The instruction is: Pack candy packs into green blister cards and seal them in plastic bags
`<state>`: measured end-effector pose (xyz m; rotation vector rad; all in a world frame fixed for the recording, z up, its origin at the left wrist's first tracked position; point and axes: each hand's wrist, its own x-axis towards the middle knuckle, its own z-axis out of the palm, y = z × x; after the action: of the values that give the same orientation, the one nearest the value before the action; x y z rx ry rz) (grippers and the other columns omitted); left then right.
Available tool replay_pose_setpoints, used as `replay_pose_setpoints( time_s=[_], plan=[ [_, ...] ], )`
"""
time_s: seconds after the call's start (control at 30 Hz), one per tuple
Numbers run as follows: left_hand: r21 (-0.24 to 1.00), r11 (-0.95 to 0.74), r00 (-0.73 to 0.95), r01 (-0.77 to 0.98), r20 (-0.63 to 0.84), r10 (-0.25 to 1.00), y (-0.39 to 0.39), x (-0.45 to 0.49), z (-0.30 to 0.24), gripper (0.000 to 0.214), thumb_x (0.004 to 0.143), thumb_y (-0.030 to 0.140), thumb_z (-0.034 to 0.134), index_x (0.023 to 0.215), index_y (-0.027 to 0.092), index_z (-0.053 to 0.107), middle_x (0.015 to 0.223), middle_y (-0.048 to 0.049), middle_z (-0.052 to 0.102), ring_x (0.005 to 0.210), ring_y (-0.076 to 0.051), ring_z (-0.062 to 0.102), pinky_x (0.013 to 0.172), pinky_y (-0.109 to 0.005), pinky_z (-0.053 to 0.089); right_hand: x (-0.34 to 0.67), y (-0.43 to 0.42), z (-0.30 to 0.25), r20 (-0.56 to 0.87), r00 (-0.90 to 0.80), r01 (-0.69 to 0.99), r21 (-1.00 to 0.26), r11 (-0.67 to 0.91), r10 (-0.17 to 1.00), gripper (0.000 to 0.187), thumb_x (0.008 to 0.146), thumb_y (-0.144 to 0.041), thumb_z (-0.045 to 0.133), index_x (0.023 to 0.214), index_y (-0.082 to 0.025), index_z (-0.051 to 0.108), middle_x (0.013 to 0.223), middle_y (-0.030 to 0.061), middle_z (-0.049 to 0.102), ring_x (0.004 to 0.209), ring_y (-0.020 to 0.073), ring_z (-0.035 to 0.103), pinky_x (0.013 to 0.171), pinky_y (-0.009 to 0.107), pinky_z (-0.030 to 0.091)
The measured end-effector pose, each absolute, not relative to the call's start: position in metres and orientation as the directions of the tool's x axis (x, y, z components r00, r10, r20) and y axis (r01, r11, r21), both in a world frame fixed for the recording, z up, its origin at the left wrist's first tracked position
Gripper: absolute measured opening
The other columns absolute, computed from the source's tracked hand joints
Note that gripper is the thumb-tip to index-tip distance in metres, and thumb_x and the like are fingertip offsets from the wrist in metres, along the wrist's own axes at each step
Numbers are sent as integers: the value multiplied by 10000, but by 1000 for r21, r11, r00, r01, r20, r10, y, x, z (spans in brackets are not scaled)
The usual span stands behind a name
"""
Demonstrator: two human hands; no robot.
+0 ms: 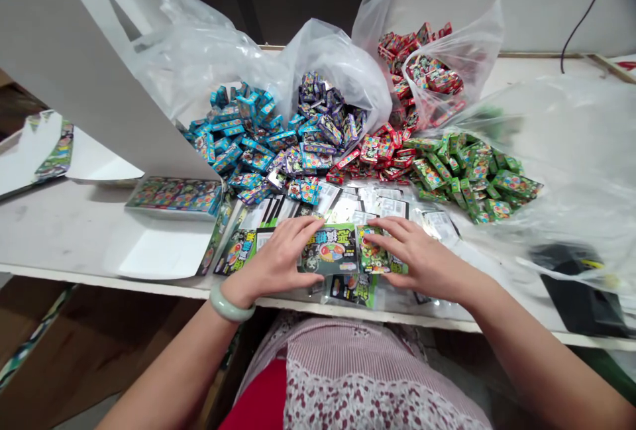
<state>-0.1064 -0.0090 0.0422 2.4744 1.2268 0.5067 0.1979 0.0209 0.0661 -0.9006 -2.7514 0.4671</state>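
My left hand (pixel 281 254), with a pale green bangle on the wrist, grips a flat black-and-green printed packet (pixel 328 251) by its left end, thumb at the near edge and fingers at the far one. Against the packet's right end, my right hand (pixel 422 259) closes on a small green printed box (pixel 373 251). Part of that box is hidden by my fingers. Beneath both hands lie more black-and-green packets (pixel 350 289) in clear plastic. Further flat packets (pixel 238 251) overlap beside my left hand.
Behind the packets are heaps of small blue boxes (pixel 243 128), purple boxes (pixel 330 118), red boxes (pixel 375 148) and green boxes (pixel 472 171), some spilling from clear plastic bags (pixel 338 52). An open white carton (pixel 163 244) holding a printed row stands left. A black object (pixel 579 291) lies right.
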Motion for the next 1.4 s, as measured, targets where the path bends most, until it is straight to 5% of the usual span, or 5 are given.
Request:
replay_pose_setpoints(
  time_s=[0.33, 0.83, 1.1, 1.33, 1.4],
  plan=[
    [536, -574, 614, 620, 124, 780, -16, -106, 44, 878, 708, 427, 751, 1444, 214, 324, 1381, -156, 446, 1270, -346, 433, 1066, -526, 401, 201, 33, 84, -9, -884, 409, -501, 763, 468, 663, 752, -264, 708, 1376, -286, 485, 1423, 88, 486, 1270, 280, 467, 1042, 483, 418],
    [587, -542, 608, 601, 103, 787, -7, -107, 47, 828, 738, 470, 732, 1433, 225, 355, 1397, -161, 434, 1283, -333, 444, 1065, -513, 414, 194, 47, 72, 86, -837, 420, -531, 736, 540, 616, 757, -281, 732, 1335, -274, 520, 1425, 114, 472, 1276, 293, 472, 1037, 505, 420],
    [537, -547, 596, 643, 98, 797, -17, -100, 33, 884, 727, 441, 745, 1470, 267, 298, 1454, -130, 400, 1316, -343, 404, 1087, -532, 378, 188, 42, 68, 98, -816, 381, -650, 658, 569, 581, 785, -378, 724, 1310, -276, 496, 1380, 111, 490, 1299, 279, 445, 1063, 515, 400],
    [448, -529, 499, 721, 194, 844, -18, -98, 40, 906, 730, 379, 734, 1475, 199, 250, 1406, -150, 442, 1287, -327, 425, 1081, -508, 380, 178, 36, 53, 175, -757, 319, -742, 590, 629, 950, 747, -517, 726, 1493, -296, 182, 1548, 122, 270, 1430, 292, 265, 1155, 510, 287],
    [430, -510, 467, 745, 209, 859, -17, -99, 40, 887, 732, 373, 733, 1465, 191, 269, 1380, -151, 457, 1274, -326, 437, 1073, -499, 391, 174, 29, 47, 250, -652, 347, -741, 575, 716, 836, 778, -522, 696, 1457, -297, 263, 1514, 121, 314, 1418, 297, 282, 1147, 540, 285]
  ],
)
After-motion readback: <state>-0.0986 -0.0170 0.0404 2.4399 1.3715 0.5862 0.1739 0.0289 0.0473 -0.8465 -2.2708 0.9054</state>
